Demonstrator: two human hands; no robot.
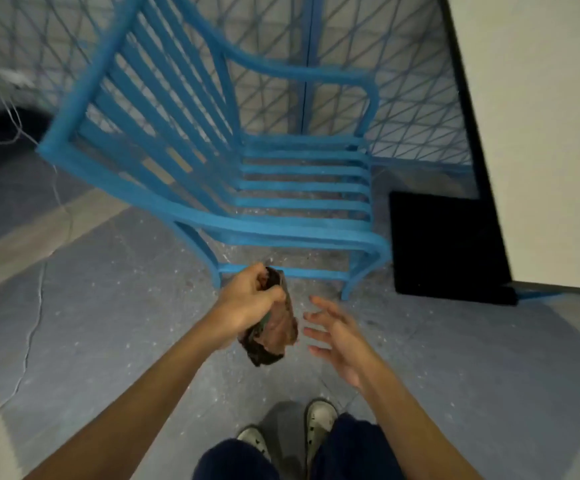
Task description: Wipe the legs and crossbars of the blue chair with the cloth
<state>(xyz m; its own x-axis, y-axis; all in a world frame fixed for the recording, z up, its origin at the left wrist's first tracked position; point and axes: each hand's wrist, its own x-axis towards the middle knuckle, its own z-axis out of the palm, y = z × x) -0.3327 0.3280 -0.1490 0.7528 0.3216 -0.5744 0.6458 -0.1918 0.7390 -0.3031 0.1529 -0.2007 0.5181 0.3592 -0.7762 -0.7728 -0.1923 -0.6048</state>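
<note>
Just ahead of the person, on the speckled floor (115, 306), the blue chair (302, 188) is standing side-on, and its low side crossbar (312, 273) is running left to right between two legs. The left hand (250, 301) is gripping a bunched brownish cloth (274, 330), which is hanging from the fist just in front of that crossbar. The right hand (337, 336) is hovering beside the cloth with fingers spread and holding nothing, so the left hand looks nearer for wiping along the bar's length.
</note>
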